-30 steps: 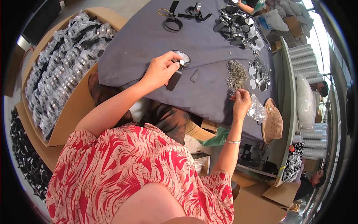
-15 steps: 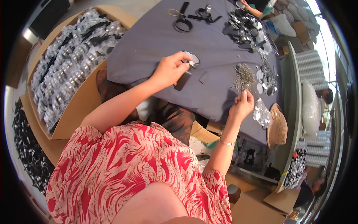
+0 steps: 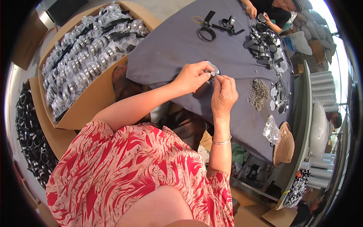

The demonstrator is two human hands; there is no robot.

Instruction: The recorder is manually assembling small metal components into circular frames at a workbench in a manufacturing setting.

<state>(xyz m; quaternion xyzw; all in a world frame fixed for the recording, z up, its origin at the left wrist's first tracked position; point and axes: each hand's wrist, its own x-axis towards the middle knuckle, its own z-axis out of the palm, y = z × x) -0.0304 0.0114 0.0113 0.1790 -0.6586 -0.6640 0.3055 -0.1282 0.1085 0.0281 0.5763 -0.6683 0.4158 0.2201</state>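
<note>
My left hand (image 3: 192, 76) pinches a small round silver and black part (image 3: 212, 70) over the grey cloth-covered table (image 3: 166, 49). My right hand (image 3: 224, 94) has come up beside it, fingertips pinched on a tiny metal piece that meets the part. A dark flat strap piece (image 3: 200, 90) lies on the cloth just under both hands. To the right of my right hand sits a heap of small metal screws or clips (image 3: 259, 94), with several round discs (image 3: 278, 96) beyond it.
A big cardboard box (image 3: 90, 98) of bagged silver rings stands at my left. Black rings (image 3: 30, 140) fill a bin further left. Black straps and rings (image 3: 261, 41) lie at the far end, where another person's hands (image 3: 251, 9) work. A woven hat (image 3: 285, 145) and crumpled plastic bag (image 3: 270, 128) lie right.
My right hand left the heap of small metal pieces and moved left to meet my left hand at the round part. The view shifted slightly.
</note>
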